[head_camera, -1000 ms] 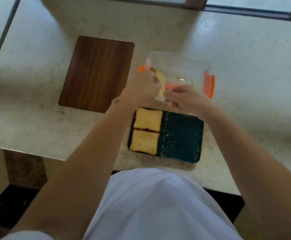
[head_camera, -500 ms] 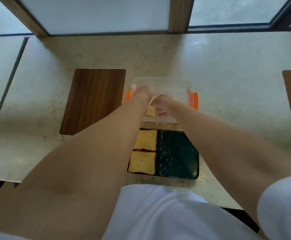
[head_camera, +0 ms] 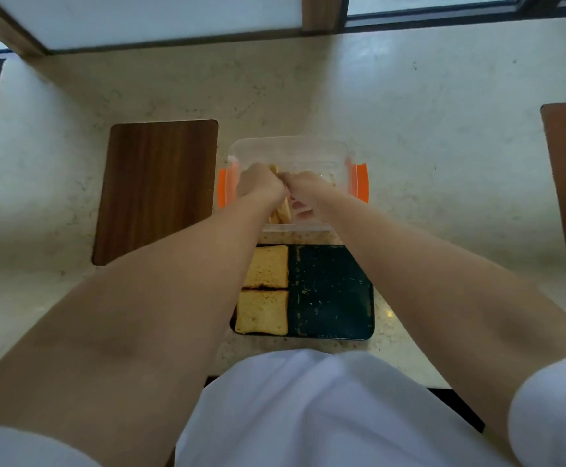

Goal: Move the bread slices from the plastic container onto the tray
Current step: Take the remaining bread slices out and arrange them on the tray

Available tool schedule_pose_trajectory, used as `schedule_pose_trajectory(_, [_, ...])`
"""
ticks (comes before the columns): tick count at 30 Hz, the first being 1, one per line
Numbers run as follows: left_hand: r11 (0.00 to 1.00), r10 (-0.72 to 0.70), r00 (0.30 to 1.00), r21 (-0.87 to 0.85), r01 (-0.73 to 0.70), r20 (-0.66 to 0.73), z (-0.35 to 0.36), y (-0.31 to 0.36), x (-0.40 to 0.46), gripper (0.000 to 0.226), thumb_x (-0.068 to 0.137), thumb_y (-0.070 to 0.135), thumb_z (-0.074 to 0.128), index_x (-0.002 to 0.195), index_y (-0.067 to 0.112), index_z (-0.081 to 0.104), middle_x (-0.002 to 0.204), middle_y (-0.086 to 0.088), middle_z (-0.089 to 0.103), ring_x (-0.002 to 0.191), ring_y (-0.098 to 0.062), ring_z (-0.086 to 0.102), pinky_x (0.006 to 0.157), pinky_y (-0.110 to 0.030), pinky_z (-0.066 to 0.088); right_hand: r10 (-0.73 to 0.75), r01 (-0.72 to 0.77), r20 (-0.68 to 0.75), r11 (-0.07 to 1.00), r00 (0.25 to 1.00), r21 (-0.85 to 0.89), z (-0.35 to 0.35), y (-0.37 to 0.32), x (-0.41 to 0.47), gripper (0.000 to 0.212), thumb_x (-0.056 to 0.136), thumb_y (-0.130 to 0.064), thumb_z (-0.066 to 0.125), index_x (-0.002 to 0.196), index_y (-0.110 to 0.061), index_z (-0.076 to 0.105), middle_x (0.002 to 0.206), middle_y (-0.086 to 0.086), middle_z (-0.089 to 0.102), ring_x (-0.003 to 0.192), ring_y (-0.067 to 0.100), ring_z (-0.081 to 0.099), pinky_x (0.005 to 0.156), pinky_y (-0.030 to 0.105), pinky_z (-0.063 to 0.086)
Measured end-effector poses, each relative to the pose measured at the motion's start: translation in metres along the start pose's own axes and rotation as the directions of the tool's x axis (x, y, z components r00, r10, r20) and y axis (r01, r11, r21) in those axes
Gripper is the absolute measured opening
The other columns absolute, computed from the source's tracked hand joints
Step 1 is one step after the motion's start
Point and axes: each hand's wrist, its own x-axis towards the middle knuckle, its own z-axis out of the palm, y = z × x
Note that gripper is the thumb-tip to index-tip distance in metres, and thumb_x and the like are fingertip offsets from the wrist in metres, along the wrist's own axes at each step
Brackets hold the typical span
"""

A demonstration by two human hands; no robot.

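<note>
A flat brown wooden board [head_camera: 158, 190] lies left of the fingers. The left hand [head_camera: 260, 185] and right hand [head_camera: 303, 187] meet inside the clear plastic container with orange clips [head_camera: 342, 156], seemingly pinching a tan bread slice [head_camera: 283, 210]. Below the fingers, two toasted bread slices [head_camera: 264, 291] lie on the dark rectangular tray [head_camera: 332, 291].

The plastic container [head_camera: 308, 153] is clear with bright orange clips at both sides. The bread slices [head_camera: 265, 291] on the tray [head_camera: 332, 294] are golden yellow with browner edges; the tray is dark blackish green (flecked with pale crumbs). The countertop [head_camera: 426, 136] is cream, faintly speckled, and the board [head_camera: 156, 190] dark brown woodgrain.
</note>
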Motion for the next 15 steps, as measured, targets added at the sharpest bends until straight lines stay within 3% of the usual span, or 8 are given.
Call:
schedule_pose_trajectory(5, [0.996,0.050,0.998,0.069,-0.048,-0.026,0.006,0.003,0.007,0.020,0.095,0.020,0.056,0.076,0.014,0.055,0.080,-0.006,0.062,0.065,-0.018,0.057,0.054,-0.030,0.041,-0.026,0.027,-0.036,0.999,0.999,0.033,-0.008,0.003,0.006,0.041,0.092,-0.054,0.055,0.085,-0.014,0.062,0.084,0.006,0.069,0.080,0.022,0.065,0.066,0.037,0.056])
schedule_pose_trajectory(8, [0.999,0.043,0.999,0.026,-0.043,0.014,0.009,0.000,0.008,0.018,0.094,0.027,0.063,0.090,0.010,0.059,0.096,-0.006,0.068,0.083,-0.025,0.064,0.062,-0.032,0.044,0.027,-0.023,-0.046,0.996,0.999,0.081,-0.013,0.005,0.010,0.029,0.097,-0.035,0.053,0.090,-0.008,0.063,0.097,0.014,0.073,0.087,0.028,0.070,0.077,0.045,0.061])
schedule_pose_trajectory(10, [0.999,0.036,0.998,0.009,-0.036,0.042,0.011,-0.004,0.008,0.026,0.092,0.031,0.068,0.104,0.009,0.060,0.099,-0.004,0.064,0.090,-0.027,0.063,0.066,-0.033,0.042,0.049,-0.042,-0.086,0.996,0.995,0.079,-0.016,0.008,0.012,0.020,0.099,-0.019,0.047,0.085,-0.010,0.057,0.094,0.015,0.068,0.082,0.029,0.067,0.080,0.046,0.061])
schedule_pose_trajectory(12, [0.999,0.034,0.996,0.021,-0.036,0.082,0.013,-0.007,0.008,0.036,0.090,0.035,0.069,0.111,0.007,0.060,0.101,-0.005,0.065,0.086,-0.025,0.062,0.065,-0.033,0.043,0.024,-0.011,-0.081,0.988,0.996,0.152,-0.018,0.013,0.012,0.026,0.102,-0.026,0.042,0.077,-0.019,0.048,0.084,0.006,0.055,0.072,0.023,0.059,0.080,0.046,0.059])
schedule_pose_trajectory(15, [0.999,0.053,0.988,-0.012,-0.051,0.148,0.016,-0.007,0.007,0.025,0.091,0.037,0.064,0.091,0.013,0.059,0.097,-0.007,0.066,0.076,-0.020,0.061,0.068,-0.033,0.051,0.022,-0.009,-0.075,0.988,0.997,0.157,-0.013,0.015,0.012,0.026,0.102,-0.024,0.044,0.077,-0.018,0.049,0.084,0.007,0.058,0.075,0.024,0.063,0.079,0.046,0.060])
